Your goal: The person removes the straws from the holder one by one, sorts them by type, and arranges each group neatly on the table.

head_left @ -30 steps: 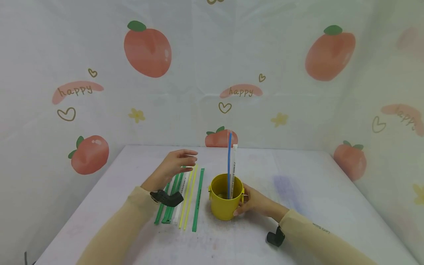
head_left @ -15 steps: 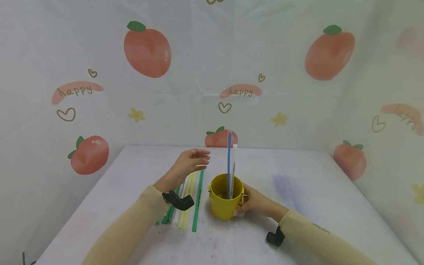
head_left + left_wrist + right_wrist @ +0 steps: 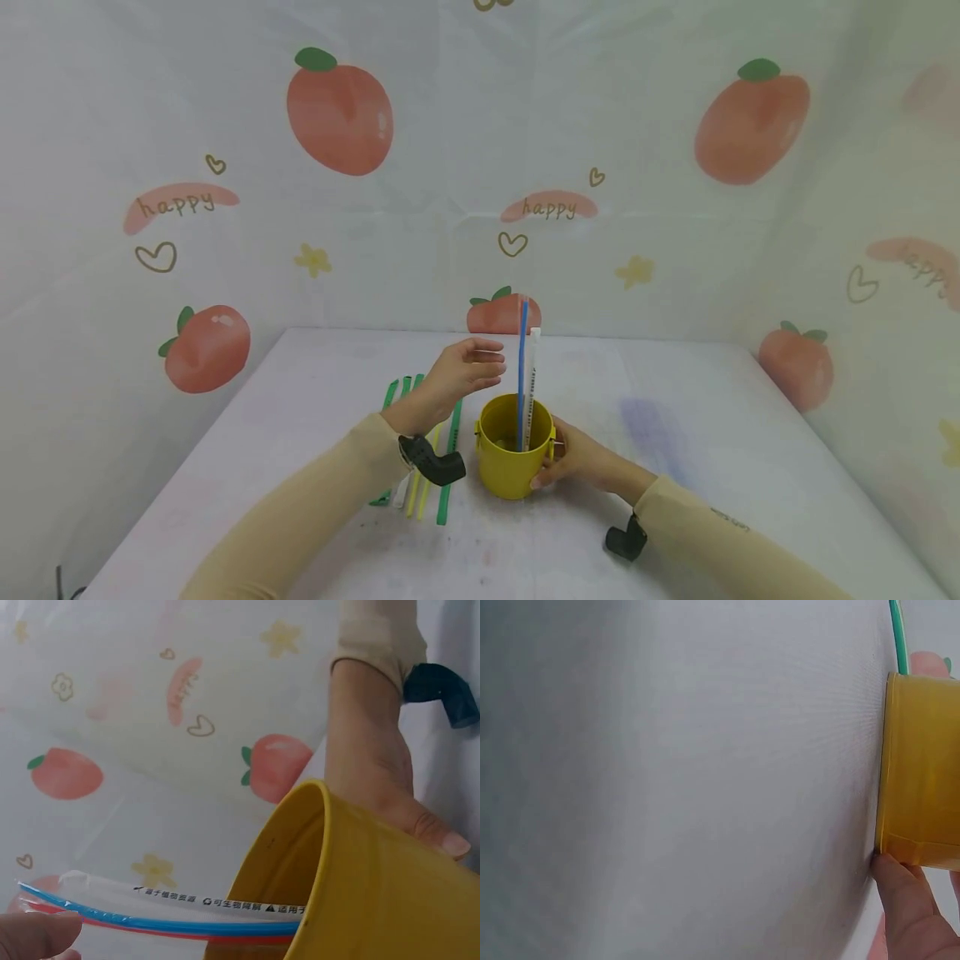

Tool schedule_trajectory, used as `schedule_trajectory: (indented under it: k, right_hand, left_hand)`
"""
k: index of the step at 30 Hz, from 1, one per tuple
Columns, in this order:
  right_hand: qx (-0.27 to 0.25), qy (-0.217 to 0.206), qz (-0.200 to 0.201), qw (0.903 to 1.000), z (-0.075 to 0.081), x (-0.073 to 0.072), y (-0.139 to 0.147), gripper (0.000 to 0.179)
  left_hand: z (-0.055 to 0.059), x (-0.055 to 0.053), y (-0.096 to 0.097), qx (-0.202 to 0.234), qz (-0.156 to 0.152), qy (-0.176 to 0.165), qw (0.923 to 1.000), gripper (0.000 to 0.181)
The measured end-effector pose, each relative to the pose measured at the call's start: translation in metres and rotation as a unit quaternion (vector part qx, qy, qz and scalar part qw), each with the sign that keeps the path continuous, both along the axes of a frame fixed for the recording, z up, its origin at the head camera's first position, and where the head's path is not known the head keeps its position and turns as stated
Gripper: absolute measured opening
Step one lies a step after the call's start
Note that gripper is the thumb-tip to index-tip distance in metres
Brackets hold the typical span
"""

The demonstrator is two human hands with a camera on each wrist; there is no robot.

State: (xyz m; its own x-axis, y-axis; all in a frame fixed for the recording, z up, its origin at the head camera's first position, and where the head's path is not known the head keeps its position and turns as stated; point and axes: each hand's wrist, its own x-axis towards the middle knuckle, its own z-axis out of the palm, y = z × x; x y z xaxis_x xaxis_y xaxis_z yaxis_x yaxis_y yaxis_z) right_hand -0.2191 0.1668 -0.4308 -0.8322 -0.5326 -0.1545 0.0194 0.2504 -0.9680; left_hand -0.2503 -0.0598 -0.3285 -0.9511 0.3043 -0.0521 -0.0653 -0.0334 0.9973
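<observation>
In the head view a small yellow bucket (image 3: 507, 468) stands upright on the table. My right hand (image 3: 577, 458) holds its right side, thumb in front and fingers behind. A blue straw (image 3: 522, 358) and a white printed straw (image 3: 532, 375) lean up out of the bucket; the left wrist view also shows a red straw (image 3: 172, 934) beside them. My left hand (image 3: 461, 371), fingers loosely bent, hovers just left of the straw tops and holds nothing visible. Its thumb (image 3: 45, 934) shows near those tips in the left wrist view.
Left of the bucket lie several straws side by side: a green straw (image 3: 444, 500) nearest it, then yellow straws (image 3: 424, 492), a white straw (image 3: 402, 492) and more green ones, partly covered by my left arm. A patterned cloth (image 3: 637, 167) hangs behind the table.
My left hand has moved right, from above the lying straws to beside the tops of those in the bucket. My right hand and the bucket have stayed put.
</observation>
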Motion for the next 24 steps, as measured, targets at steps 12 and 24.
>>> schedule_trajectory:
  k: [12, 24]
  right_hand:
    - [-0.005, 0.003, 0.002, 1.0000, 0.001, 0.001, 0.001, 0.101]
    - [-0.007, 0.000, 0.004, 1.0000, 0.000, 0.000, 0.001, 0.101]
  left_hand:
    - [-0.003, -0.003, 0.011, -0.020, -0.019, -0.023, 0.9994, 0.035]
    - [-0.003, -0.003, 0.021, -0.057, -0.028, -0.026, 0.9976, 0.039]
